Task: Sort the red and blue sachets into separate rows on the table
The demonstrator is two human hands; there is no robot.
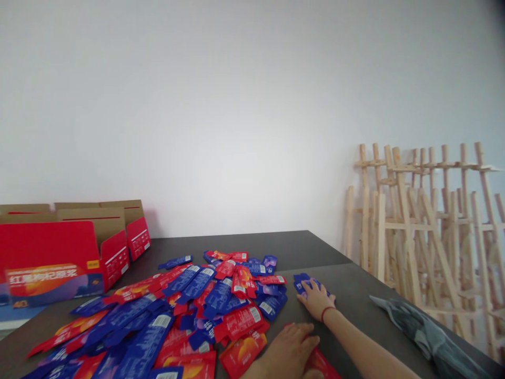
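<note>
L hand (290, 350), flat w/ fingers together, pins red sachet (325, 364) at 5 o'clock of sachet pile (177, 316); R hand (315, 301), fingers spread, presses blue sachets (303, 281) at 3 o'clock. Keep edges squared, pressure light.

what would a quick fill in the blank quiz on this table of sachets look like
1. The stack of sachets under the right hand is ____.
2. The sachet under the left hand is ____.
3. The open cartons stand at the ____ end of the table.
4. The band on the right wrist is ____.

Missing words: blue; red; left; red.
</note>
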